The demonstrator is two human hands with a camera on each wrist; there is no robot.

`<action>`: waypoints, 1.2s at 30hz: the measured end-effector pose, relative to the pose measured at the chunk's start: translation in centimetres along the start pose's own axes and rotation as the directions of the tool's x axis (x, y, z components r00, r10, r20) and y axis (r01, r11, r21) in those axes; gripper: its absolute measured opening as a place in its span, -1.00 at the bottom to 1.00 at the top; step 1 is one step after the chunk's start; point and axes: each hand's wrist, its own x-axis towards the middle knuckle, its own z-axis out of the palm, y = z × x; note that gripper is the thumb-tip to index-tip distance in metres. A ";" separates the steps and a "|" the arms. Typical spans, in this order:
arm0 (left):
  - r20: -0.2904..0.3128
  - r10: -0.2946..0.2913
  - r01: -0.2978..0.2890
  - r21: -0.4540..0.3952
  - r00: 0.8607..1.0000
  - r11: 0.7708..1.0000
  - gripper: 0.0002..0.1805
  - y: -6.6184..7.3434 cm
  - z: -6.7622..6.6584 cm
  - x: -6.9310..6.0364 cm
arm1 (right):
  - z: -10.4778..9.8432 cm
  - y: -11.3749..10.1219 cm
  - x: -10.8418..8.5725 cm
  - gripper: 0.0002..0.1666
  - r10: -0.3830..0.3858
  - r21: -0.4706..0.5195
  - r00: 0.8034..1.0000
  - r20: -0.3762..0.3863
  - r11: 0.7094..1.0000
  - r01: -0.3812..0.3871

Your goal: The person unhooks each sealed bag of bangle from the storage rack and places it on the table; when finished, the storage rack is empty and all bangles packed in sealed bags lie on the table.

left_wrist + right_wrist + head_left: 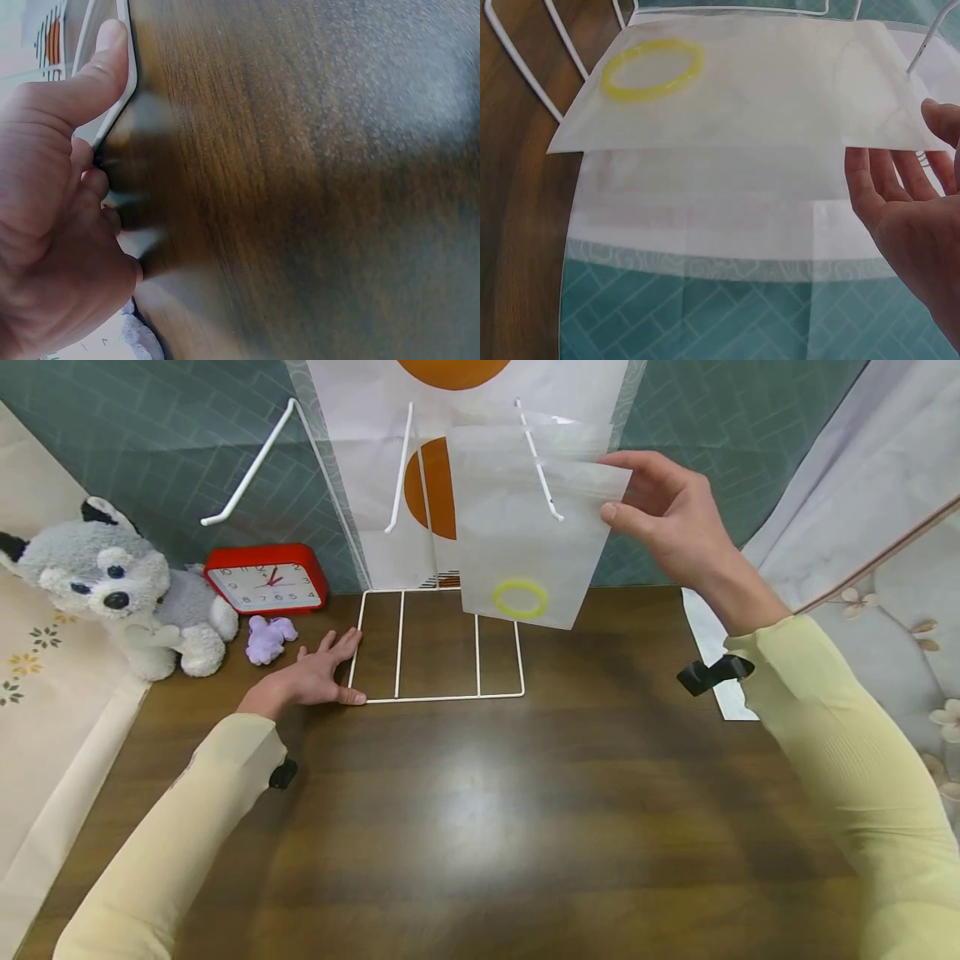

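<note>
A white wire rack with hooks [401,468] stands at the back of the table, its flat base [438,698] on the wood. My left hand [315,677] rests at the base's left front corner, thumb on the wire and fingers spread on the table. A translucent plastic bag [517,543] with a yellow ring [520,599] showing through it hangs at the right hook, whose tip pokes out in front. My right hand [667,518] pinches the bag's upper right edge, thumb in front and fingers behind. Another translucent sheet or bag [536,439] shows behind it.
Left of the rack are a red clock [266,578], a small purple plush [268,639] and a grey husky plush [135,589]. White paper [708,627] lies under my right forearm. Patterned cloth [720,410] hangs behind the rack.
</note>
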 end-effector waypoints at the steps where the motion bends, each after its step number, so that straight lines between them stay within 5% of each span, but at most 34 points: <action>1: 0.000 -0.002 0.002 0.003 1.000 1.000 0.27 0.0 0.1 0.0 | 0.2 0.1 0.2 -0.48 0.000 0.007 1.000 0.004 1.000 0.000; 13: -0.023 -0.003 0.003 0.030 1.000 1.000 0.24 0.7 -1.2 0.6 | 0.6 -0.5 1.9 -0.56 -0.024 0.150 1.000 -0.002 0.988 0.024; 24: -0.001 -0.022 0.022 0.017 1.000 1.000 0.24 -0.3 0.8 0.1 | 1.0 0.7 1.3 -0.61 0.033 0.125 0.999 -0.018 0.992 -0.031; 36: -0.020 -0.016 0.016 0.026 1.000 1.000 0.24 -0.1 0.4 0.1 | 1.6 0.4 1.6 -0.67 -0.013 0.333 1.000 -0.014 0.943 0.016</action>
